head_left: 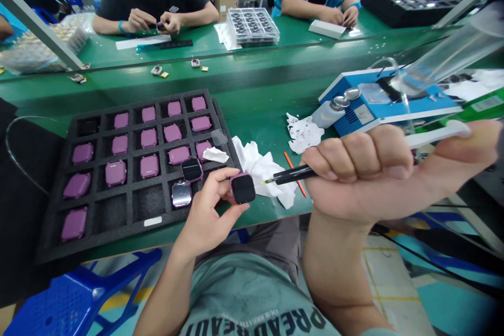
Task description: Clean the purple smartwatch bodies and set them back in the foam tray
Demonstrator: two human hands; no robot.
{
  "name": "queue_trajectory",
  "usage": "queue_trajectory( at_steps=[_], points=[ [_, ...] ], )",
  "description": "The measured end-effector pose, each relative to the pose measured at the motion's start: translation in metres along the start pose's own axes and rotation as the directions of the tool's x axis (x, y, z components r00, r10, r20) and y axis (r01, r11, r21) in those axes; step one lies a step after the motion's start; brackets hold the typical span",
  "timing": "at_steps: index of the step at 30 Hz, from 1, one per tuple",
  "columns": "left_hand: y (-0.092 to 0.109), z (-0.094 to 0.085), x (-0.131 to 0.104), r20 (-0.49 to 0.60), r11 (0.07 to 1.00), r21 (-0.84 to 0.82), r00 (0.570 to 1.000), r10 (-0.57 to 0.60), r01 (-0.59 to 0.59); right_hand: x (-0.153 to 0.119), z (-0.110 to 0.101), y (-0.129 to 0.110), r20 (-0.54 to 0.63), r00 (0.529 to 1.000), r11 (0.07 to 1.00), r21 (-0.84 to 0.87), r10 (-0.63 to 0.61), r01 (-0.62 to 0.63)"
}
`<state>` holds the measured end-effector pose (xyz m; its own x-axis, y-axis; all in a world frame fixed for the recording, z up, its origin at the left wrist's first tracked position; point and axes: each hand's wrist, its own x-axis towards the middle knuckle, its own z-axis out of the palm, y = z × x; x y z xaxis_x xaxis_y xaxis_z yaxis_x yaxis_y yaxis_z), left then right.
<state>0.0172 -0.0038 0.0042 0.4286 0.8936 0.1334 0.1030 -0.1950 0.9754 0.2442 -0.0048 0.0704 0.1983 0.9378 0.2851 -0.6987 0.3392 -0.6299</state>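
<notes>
Between the fingertips and thumb of my left hand (pixel 214 210) is a purple watch case with a dark screen (pixel 243 189), its screen facing up. My right hand (pixel 360 173) is wrapped round a clear syringe-like tube (pixel 444 58) with a black front part (pixel 293 174). Its thin yellowish tip points left, a short way from the watch's right edge. The thumb lies along a white lever. Left of my hands, a black foam tray (pixel 112 213) holds rows of purple watch cases (pixel 148 138). Two cases with dark or shiny faces (pixel 181 194) rest at its right side.
White tissues (pixel 258 165) and an orange stick (pixel 295 174) lie on the green table (pixel 268 115). A bottle (pixel 327 113) stands beside a blue device (pixel 370 105). Across the bench, two people work near a stacked clear tray (pixel 252 26). A blue stool (pixel 74 299) is below left.
</notes>
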Motion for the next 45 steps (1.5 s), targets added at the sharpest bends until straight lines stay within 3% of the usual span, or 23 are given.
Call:
queue_trajectory(
  at_steps=[15, 26, 45],
  points=[
    [-0.002, -0.001, 0.001, 0.004, 1.000, -0.004, 1.000, -0.008, 0.008, 0.003, 0.011, -0.003, 0.038, 0.999, 1.000, -0.015, 0.007, -0.007],
    [-0.004, 0.000, -0.001, 0.003, 1.000, -0.011, 1.000, 0.007, -0.007, 0.000, 0.008, -0.002, 0.049, 0.998, 0.997, 0.074, 0.032, -0.036],
    [-0.005, 0.000, 0.000, 0.000, 1.000, -0.007, 1.000, 0.009, -0.009, -0.003, 0.004, -0.002, 0.057, 0.998, 0.998, 0.055, 0.036, -0.039]
  ],
)
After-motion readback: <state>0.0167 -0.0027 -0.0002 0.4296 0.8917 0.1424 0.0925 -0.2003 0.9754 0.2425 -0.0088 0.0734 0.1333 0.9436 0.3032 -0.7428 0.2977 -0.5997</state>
